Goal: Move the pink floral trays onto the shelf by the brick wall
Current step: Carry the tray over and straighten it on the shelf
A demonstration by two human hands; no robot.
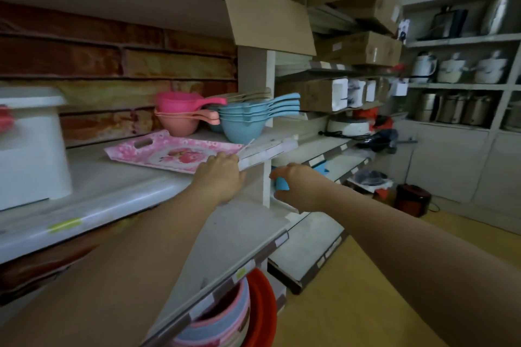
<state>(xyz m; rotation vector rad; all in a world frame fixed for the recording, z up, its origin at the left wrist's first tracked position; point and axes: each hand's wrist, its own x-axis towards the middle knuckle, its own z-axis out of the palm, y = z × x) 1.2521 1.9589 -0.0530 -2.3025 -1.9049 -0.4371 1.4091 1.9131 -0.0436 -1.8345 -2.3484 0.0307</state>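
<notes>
Since the pink floral tray (172, 151) is already lying flat on the shelf (118, 191) by the brick wall (112, 65), the left hand (218, 177) is resting at its near corner, fingers hidden, grip impossible to tell. Right hand (293, 186) is hanging loosely curled, holding nothing. A careless nudge could be knocking those stacked blue scoops (245, 121).

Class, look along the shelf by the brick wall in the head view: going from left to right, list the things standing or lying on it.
White tub → pink floral tray → stack of pink scoops → stack of blue scoops.
</notes>
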